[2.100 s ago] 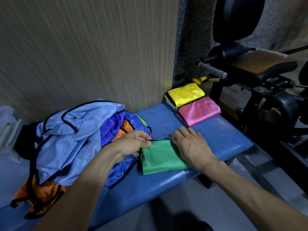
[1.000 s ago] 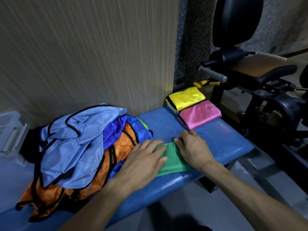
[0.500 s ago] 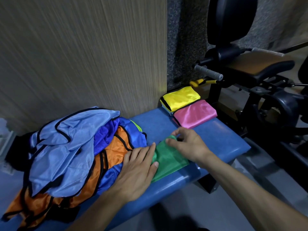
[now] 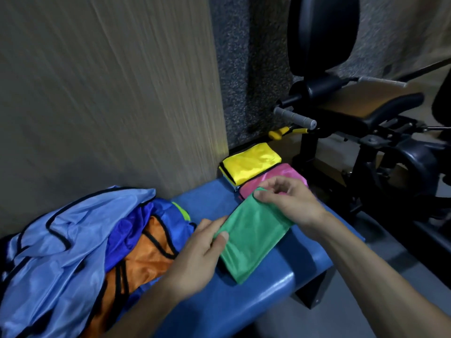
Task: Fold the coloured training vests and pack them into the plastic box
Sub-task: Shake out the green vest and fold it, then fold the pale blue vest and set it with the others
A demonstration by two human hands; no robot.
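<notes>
Head view shows a folded green vest [image 4: 253, 237], smooth and shiny, a flat rectangle near the front edge of the padded blue bench [image 4: 263, 291]. The left hand [image 4: 195, 259] pinches its left edge with thumb on top; the right hand [image 4: 290, 203] pinches its far corner. Folded yellow vest [image 4: 251, 163] and pink vest [image 4: 283, 175] lie at the far right corner, the pink partly hidden by the right hand. A loose pile [image 4: 80, 245] of blue and orange vests with black trim covers the left side.
</notes>
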